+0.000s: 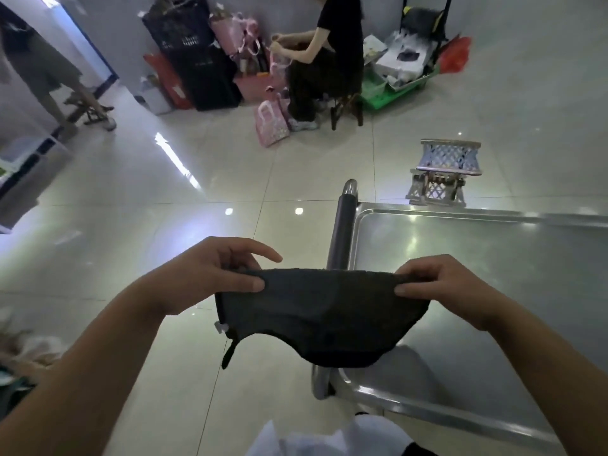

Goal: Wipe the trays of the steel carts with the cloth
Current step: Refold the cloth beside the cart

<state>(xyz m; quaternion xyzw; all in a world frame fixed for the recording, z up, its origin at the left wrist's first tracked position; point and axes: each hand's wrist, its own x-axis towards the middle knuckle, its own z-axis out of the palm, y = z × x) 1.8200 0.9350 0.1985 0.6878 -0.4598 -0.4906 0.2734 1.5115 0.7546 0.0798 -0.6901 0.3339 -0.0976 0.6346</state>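
Above the 9 o'clock edge of the steel tray (493,258), a dark cloth (320,315) hangs stretched between both hands, clear of the tray surface. Left hand (210,274) pinches the cloth's top corner at 9 o'clock, thumb in front, index finger extended; right hand (437,284) pinches the opposite corner at 3 o'clock, grip closed on the fabric. Cart handle (342,238) runs behind the cloth toward 12 o'clock, and a seated person (324,57) is farther off on the tiled floor (131,225).
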